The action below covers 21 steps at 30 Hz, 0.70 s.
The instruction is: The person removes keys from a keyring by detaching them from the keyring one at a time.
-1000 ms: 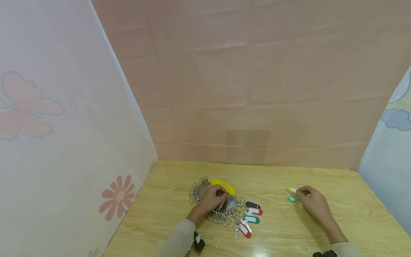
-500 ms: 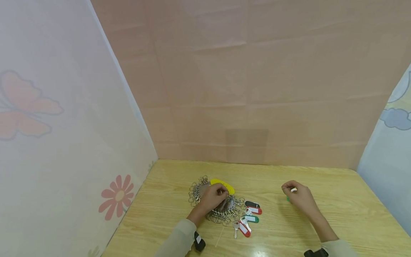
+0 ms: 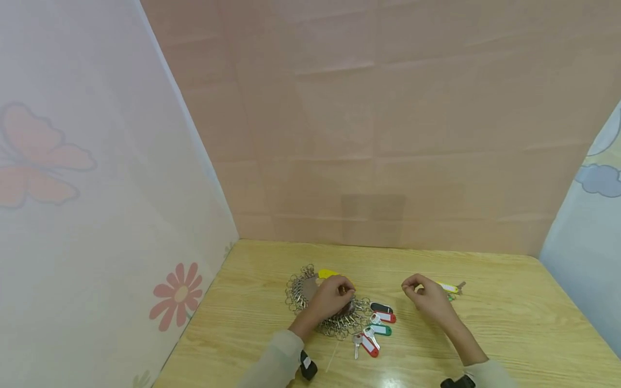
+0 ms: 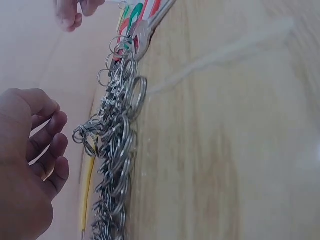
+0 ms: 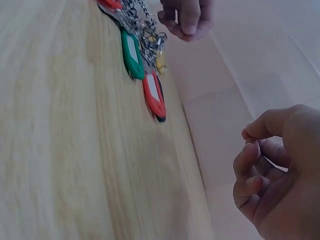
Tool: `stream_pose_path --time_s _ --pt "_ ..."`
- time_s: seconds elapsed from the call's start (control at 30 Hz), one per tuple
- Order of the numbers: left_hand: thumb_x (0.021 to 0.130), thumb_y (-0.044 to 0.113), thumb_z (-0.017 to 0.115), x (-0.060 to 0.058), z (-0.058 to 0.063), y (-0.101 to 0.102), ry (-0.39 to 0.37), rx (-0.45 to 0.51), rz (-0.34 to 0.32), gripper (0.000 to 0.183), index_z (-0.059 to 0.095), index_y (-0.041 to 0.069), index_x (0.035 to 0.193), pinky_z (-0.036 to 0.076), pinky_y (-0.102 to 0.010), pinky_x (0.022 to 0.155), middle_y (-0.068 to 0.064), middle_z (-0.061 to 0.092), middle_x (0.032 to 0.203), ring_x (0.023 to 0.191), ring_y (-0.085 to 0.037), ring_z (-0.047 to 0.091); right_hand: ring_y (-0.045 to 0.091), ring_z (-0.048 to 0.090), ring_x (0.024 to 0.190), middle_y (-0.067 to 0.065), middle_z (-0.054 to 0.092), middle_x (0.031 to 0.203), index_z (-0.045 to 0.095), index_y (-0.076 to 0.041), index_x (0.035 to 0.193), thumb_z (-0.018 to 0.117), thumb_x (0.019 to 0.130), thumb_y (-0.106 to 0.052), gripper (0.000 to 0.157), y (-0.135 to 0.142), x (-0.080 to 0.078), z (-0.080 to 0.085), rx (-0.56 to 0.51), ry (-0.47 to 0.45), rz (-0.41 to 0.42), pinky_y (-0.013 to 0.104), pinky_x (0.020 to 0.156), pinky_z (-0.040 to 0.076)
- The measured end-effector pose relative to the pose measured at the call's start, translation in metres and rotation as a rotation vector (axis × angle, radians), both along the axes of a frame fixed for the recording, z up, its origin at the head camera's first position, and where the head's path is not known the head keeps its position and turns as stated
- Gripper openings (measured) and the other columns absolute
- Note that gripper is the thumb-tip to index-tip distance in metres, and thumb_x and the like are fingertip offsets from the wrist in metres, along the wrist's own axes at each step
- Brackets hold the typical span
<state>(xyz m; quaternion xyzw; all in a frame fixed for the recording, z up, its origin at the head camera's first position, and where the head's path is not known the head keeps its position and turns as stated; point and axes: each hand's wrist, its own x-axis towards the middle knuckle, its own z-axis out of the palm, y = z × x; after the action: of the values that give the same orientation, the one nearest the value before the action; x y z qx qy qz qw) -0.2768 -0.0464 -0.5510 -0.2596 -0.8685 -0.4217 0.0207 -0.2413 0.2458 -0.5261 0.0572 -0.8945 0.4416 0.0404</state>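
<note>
My left hand (image 3: 330, 299) hovers above a heap of metal snap hooks with split rings (image 3: 342, 326), its fingers loosely curled. No object shows between its thumb and fingertips in the left wrist view. To the right, my right hand (image 3: 429, 296) is raised over the table, thumb and index fingertips together. Nothing is visible in that pinch in the right wrist view. Just right of this hand lie a yellow key tag (image 3: 449, 288) and a key (image 3: 461, 287). A green tag (image 3: 451, 297) is partly hidden there.
Beside the hooks lie a black tag (image 3: 381, 307), a red tag (image 3: 386, 317), a green tag (image 3: 380, 329) and another red tag (image 3: 370, 346) with keys. A yellow strip (image 3: 328, 274) sits behind the left hand. A fabric wall (image 3: 388, 161) backs the table.
My right hand has moved left, away from the yellow and green tags, uncovering them; the key there now points right. My left hand has shifted slightly right and partly covers the yellow strip.
</note>
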Motion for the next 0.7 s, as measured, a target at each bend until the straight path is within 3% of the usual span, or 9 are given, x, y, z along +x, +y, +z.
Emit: stream_pose_path --time_s 0.23,0.4,0.5,0.7 --pt "0.097 0.021 0.063 0.003 0.005 0.009 0.03 -0.077 -0.031 0.012 0.073 0.014 0.102 0.049 -0.015 0.071 0.01 0.064 0.096 0.085 -0.003 0.056 0.006 0.045 0.054 0.003 0.063 0.091 0.067 -0.008 0.104 0.064 0.096 -0.016 0.011 -0.022 -0.001 -0.011 -0.012 -0.027 0.023 0.023 0.048 0.039" --pt "0.096 0.02 0.065 0.002 0.006 0.017 0.103 -0.175 -0.047 0.01 0.073 0.017 0.1 0.047 -0.015 0.075 0.01 0.067 0.097 0.09 -0.006 0.056 0.006 0.046 0.053 0.003 0.064 0.09 0.067 -0.009 0.102 0.064 0.096 -0.014 0.009 -0.035 -0.001 -0.016 -0.027 -0.041 0.056 0.023 0.048 0.04" --pt "0.094 0.022 0.067 0.0 0.003 0.021 0.161 -0.251 -0.054 0.007 0.073 0.022 0.098 0.044 -0.016 0.078 0.013 0.068 0.096 0.088 -0.002 0.052 0.006 0.047 0.052 0.002 0.064 0.089 0.067 -0.01 0.101 0.064 0.095 -0.014 0.008 -0.042 -0.001 -0.017 -0.017 -0.046 0.089 0.023 0.047 0.041" --pt "0.093 0.025 0.067 -0.001 -0.001 0.027 0.247 -0.356 -0.06 0.009 0.074 0.024 0.099 0.041 -0.015 0.074 0.012 0.067 0.097 0.086 -0.003 0.045 0.005 0.047 0.053 -0.004 0.063 0.082 0.067 -0.014 0.097 0.067 0.093 -0.015 0.004 -0.054 -0.001 -0.021 0.045 -0.033 0.109 0.022 0.048 0.04"
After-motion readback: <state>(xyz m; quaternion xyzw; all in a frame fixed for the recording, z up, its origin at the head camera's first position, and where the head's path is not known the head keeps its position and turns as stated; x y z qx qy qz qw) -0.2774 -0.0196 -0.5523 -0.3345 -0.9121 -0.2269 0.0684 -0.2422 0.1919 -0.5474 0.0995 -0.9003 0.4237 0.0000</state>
